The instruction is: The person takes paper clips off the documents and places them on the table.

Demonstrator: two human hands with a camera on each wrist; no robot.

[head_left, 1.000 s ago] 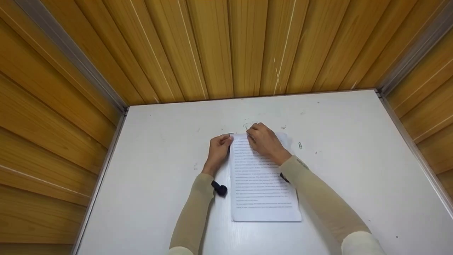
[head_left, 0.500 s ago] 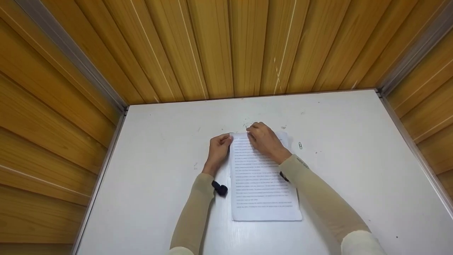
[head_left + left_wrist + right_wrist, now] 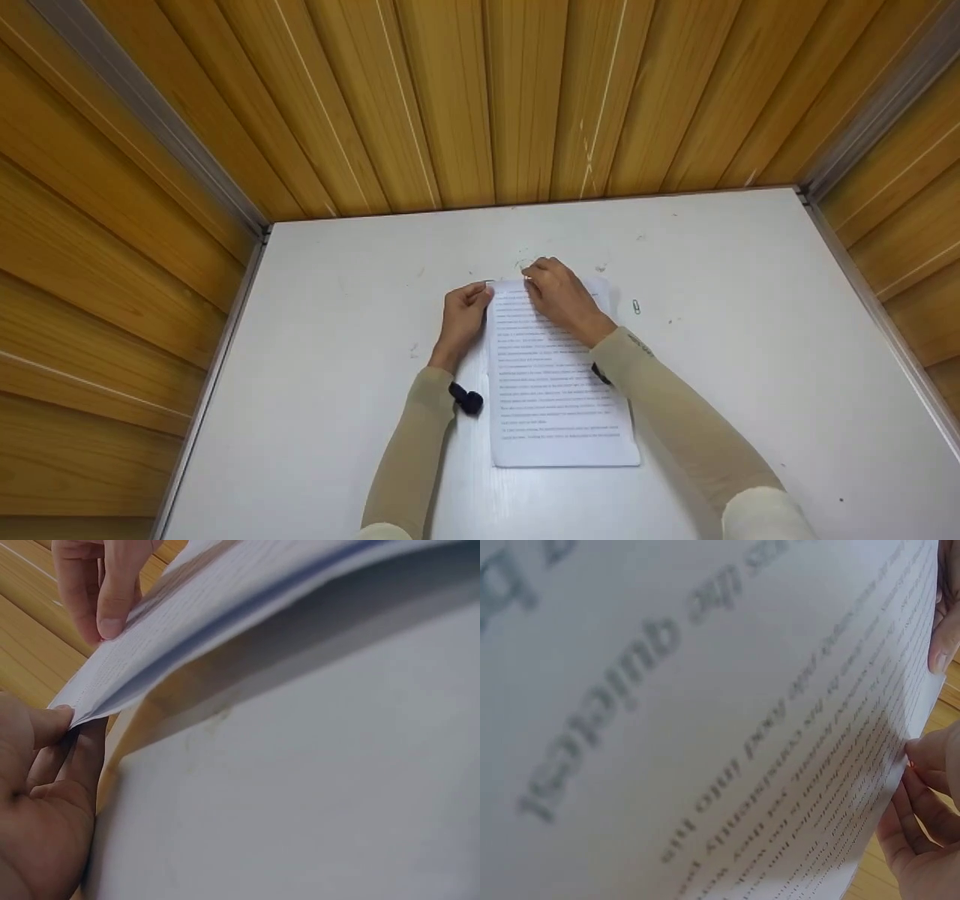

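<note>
Grip state: both hands narrow. My left hand [image 3: 465,315] pinches the top left corner of the paper stack [image 3: 559,409], thumb on the printed face, fingers underneath. My right hand [image 3: 561,296] pinches the top edge farther right, thumb on the print. Whether a small item sits within that pinch I cannot tell from here.

Position: the stack runs from the 2 grips down toward the bottom of the head view, over the white table [image 3: 322,352]. Near the left grip its side edge stands raised off the tabletop, sheets slightly parted. Right of the right grip, what look like under-sheets show past the top page. Farther right, apart from the stack, lies a green paper clip [image 3: 636,307].

Technique (judgement): I want the left pinch firm enough to stop sheets sliding, yet light enough not to crease the corner. The right should take the full thickness, square to the top edge, not just the upper pages. Parted leaves by the left grip could slip out of line.

Versus 0.5 s ago, head view: both hands in the same places, same pinches; clip unmoved relative to the right grip. I log only a faint upward drift of the whole view, probably head motion.
</note>
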